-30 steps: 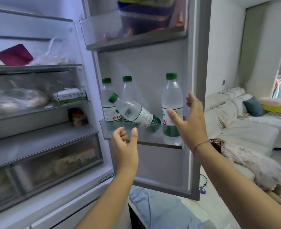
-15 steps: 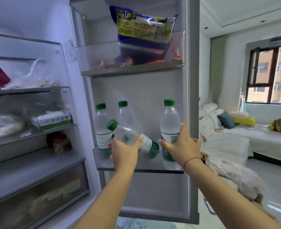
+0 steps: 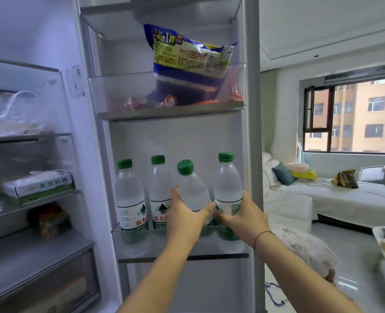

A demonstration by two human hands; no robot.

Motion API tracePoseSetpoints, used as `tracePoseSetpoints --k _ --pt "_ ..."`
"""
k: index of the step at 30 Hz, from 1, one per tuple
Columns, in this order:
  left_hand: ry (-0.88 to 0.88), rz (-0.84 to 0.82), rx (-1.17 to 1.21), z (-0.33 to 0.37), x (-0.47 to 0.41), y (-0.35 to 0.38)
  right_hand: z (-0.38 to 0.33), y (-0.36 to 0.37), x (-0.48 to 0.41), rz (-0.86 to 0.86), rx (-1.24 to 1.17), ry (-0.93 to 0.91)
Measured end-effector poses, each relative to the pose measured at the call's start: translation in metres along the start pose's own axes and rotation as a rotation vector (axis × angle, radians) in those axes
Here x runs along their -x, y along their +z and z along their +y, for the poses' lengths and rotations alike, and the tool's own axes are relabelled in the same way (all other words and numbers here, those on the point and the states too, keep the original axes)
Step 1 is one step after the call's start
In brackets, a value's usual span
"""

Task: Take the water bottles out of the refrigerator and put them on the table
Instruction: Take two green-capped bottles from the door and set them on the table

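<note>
Head view. The refrigerator door stands open, its inner side facing the camera. The lower door shelf carries 4 water bottles with green caps, all upright or close to it.

Bottle 1 is at the far left of the shelf, untouched. Bottle 2 stands just right of it, touching or nearly touching it; its lower right side is hidden behind the left hand.

Bottle 3 tilts slightly, with its cap leaning left. The left hand is wrapped around its lower body, thumb on the right side, fingers on the left; the fingers are clamped on bottle 3.

Bottle 4 stands at the right end of the shelf, next to the door edge. The right hand grips its label zone, thumb crossing the front toward the left hand; its fingers are closed around bottle 4. The 2 thumbs nearly meet between bottles 3 and 4. A thin red cord circles the right wrist.

The upper door shelf holds a blue and yellow bag and small wrapped items.

Left of the door, the refrigerator interior shelves hold a white and green carton and a clear plastic bag.

Right of the door, a room with a white sofa and a window is visible. No bench is in view.
</note>
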State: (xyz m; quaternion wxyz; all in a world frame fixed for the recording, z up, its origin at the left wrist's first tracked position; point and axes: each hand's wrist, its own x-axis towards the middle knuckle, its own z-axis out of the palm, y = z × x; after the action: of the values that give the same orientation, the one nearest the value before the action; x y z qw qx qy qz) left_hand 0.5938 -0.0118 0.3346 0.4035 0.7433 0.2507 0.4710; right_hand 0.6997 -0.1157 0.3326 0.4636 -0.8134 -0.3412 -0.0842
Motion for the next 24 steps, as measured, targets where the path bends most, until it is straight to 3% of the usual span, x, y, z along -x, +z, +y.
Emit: tracePoseSetpoints --k 5,11,18,24 --pt "-0.099 -0.159 0.049 0.003 -0.013 0.001 -0.001 -0.003 0.004 -0.008 -0.084 0.011" --pt "0.007 -0.045 0.067 0.002 -0.004 -0.002 -0.004 -0.001 0.009 0.086 -0.133 -0.004" --pt "0.124 0.058 0.224 0.022 -0.001 -0.025 -0.031 -0.014 0.017 0.263 -0.293 -0.242" --pt "0.210 0.169 0.304 0.038 0.014 -0.059 -0.071 -0.032 0.029 0.252 -0.521 -0.458"
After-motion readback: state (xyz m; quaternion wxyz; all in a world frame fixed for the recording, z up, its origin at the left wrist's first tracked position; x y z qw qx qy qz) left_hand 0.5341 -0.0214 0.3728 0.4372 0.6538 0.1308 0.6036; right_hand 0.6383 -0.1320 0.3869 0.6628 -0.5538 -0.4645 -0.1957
